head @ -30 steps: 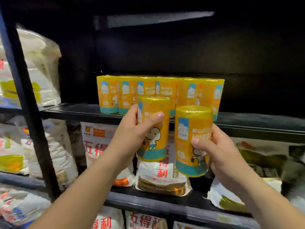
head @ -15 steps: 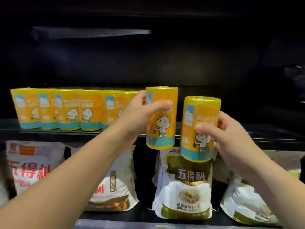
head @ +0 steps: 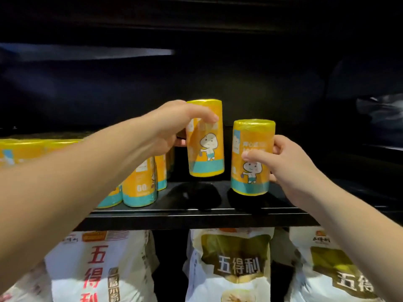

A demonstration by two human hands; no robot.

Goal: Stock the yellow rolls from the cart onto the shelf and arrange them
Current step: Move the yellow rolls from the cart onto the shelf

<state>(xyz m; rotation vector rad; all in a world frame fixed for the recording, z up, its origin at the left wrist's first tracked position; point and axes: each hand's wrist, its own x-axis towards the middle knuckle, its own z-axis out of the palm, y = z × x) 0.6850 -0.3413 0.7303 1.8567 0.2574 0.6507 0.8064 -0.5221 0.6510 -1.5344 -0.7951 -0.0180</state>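
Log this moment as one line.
left hand: grips left roll above shelf | right hand: grips right roll near shelf | stocked rolls: standing left | bags: below

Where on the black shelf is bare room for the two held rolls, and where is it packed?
Bare: the black metal shelf between the standing yellow rolls and the lower yellow roll in the right hand, beneath the raised yellow roll in the left hand; the dim stretch past the right hand looks bare. Packed: the left end.
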